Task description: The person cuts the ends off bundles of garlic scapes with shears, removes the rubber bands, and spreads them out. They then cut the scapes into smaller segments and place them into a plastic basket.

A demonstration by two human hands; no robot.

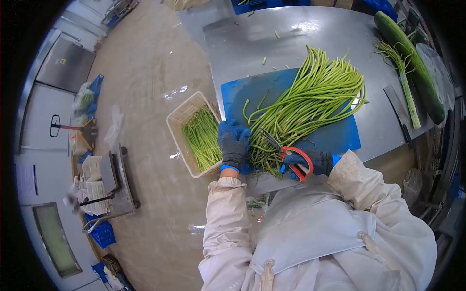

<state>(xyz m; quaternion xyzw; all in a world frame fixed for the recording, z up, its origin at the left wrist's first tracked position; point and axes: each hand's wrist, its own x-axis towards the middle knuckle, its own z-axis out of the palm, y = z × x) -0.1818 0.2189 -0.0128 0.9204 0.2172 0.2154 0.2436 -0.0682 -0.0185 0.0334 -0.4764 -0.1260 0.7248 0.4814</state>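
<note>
My left hand (233, 141), in a blue and grey glove, is at the left edge of the blue cutting board (233, 97), beside the stem ends. Its fingers look curled together, and whatever they hold is hidden. Red-handled scissors (303, 156) are gripped in my right hand (318, 162), also gloved. Their blades point up and left, apart at the tips, over the lower ends of a big pile of long green stems (320, 92), which look like garlic scapes. To the left of the board, a cream plastic basket (174, 127) contains more green stems (201, 138).
On the steel table (286, 24), a large green gourd (412, 63), a small stem bundle (405, 82) and a knife (398, 114) lie at the right. Small cut pieces are scattered behind the board. A cart (124, 182) and pallet jack (87, 130) stand across the floor at left.
</note>
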